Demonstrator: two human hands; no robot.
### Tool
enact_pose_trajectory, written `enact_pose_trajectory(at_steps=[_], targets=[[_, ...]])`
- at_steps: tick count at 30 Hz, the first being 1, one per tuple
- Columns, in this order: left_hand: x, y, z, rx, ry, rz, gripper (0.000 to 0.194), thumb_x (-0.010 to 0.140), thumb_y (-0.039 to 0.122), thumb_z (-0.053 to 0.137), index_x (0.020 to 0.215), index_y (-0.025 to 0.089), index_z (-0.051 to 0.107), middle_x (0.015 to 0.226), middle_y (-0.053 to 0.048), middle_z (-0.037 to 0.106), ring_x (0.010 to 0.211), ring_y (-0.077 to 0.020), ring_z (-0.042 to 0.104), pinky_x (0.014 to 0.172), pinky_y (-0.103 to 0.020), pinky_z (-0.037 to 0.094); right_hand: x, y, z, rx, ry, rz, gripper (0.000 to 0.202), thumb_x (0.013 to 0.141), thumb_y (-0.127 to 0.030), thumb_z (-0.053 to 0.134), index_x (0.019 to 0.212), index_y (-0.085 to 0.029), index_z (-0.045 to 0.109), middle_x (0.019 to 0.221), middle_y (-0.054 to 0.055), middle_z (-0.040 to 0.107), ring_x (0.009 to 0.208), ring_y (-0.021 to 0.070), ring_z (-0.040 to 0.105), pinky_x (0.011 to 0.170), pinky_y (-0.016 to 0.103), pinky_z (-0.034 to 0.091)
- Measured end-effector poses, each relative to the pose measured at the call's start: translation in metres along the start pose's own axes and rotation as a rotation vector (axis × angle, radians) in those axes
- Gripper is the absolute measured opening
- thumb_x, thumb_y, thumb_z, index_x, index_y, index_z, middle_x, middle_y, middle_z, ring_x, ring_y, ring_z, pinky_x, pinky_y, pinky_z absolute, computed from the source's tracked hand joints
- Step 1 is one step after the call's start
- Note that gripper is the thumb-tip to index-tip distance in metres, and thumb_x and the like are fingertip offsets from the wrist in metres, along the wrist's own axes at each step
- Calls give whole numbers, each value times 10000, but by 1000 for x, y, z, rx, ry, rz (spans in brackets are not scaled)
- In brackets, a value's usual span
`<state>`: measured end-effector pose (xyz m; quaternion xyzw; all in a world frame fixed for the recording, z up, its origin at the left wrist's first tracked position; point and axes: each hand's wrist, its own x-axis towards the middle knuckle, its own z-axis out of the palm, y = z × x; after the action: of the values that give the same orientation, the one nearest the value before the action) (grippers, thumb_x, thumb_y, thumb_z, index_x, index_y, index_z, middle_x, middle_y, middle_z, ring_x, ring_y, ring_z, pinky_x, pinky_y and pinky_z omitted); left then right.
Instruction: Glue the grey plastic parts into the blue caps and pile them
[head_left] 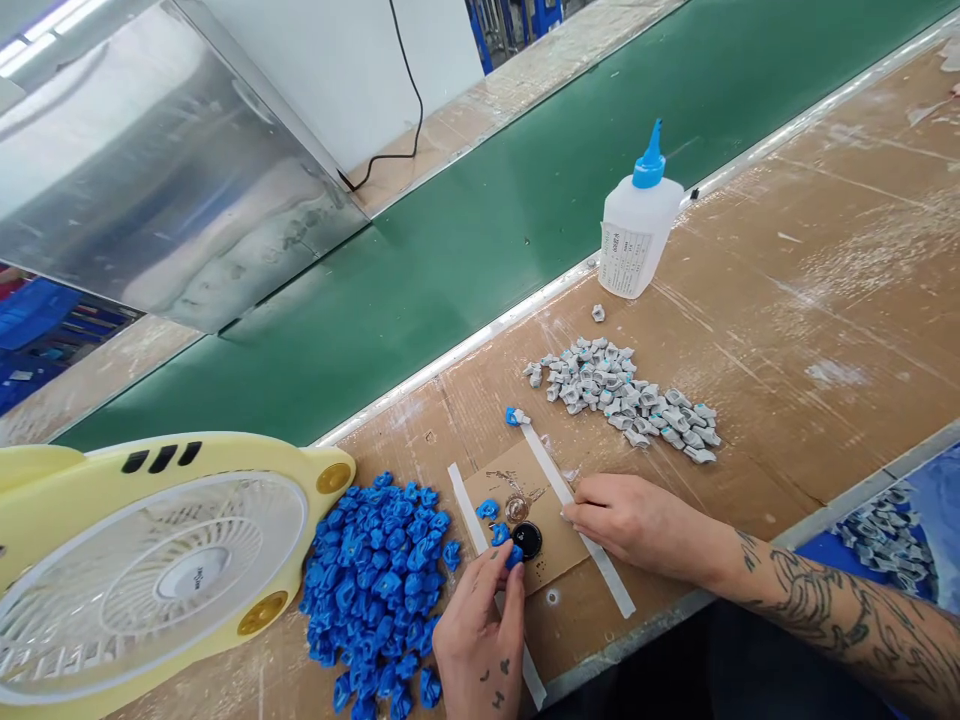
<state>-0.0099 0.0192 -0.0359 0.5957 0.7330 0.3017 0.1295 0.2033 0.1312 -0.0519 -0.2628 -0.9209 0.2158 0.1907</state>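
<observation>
- Pinches blue piece [514, 557] in left hand [478, 632], lower centre, right beside black dish [528, 541]
- Curls right hand [628, 522] over white tape [616, 586], right of centre, cannot tell whether gripping

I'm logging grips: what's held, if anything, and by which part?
The left hand pinches a blue piece by its near side, between thumb and forefinger. The right hand is at the tape strip; whether it holds anything is hidden.
</observation>
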Motion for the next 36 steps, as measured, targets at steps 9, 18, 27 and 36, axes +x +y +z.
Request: enact_pose_trajectory(at_steps=[9, 18, 27, 36], targets=[[7, 12, 0, -41, -27, -90, 271, 883, 452, 654, 966, 249, 814, 735, -27, 748, 595, -179, 697, 603, -272, 583, 7, 1, -8, 18, -37, -12, 162, 938, -103, 581, 836, -146, 699, 733, 48, 660, 650, 162, 584, 607, 263, 450], [10, 10, -3, -669, 33, -662, 420, 538, 490, 916, 800, 182, 804, 750, -71, 790, 697, -235, 751, 630, -293, 622, 14, -25, -7, 618, 367, 130, 314, 1020, -350, 563, 912, -160, 789, 755, 41, 775, 638, 118, 695, 634, 181, 533], [10, 37, 0, -1080, 47, -730, 370, 509, 428, 961, 723, 195, 770, 612, -10, 727, 541, -131, 653, 547, -216, 549, 24, -51, 6, 550, 421, 46, 349, 1049, -302, 490, 937, -154, 785, 754, 62, 765, 660, 133, 703, 655, 194, 558], [10, 41, -11, -1087, 30, -721, 367, 506, 428, 949, 704, 167, 783, 582, -40, 725, 506, -134, 630, 527, -225, 526, 29, -48, -4, 613, 210, 22, 393, 1036, -394, 519, 862, -171, 792, 725, 58, 761, 623, 119, 690, 613, 182, 511]])
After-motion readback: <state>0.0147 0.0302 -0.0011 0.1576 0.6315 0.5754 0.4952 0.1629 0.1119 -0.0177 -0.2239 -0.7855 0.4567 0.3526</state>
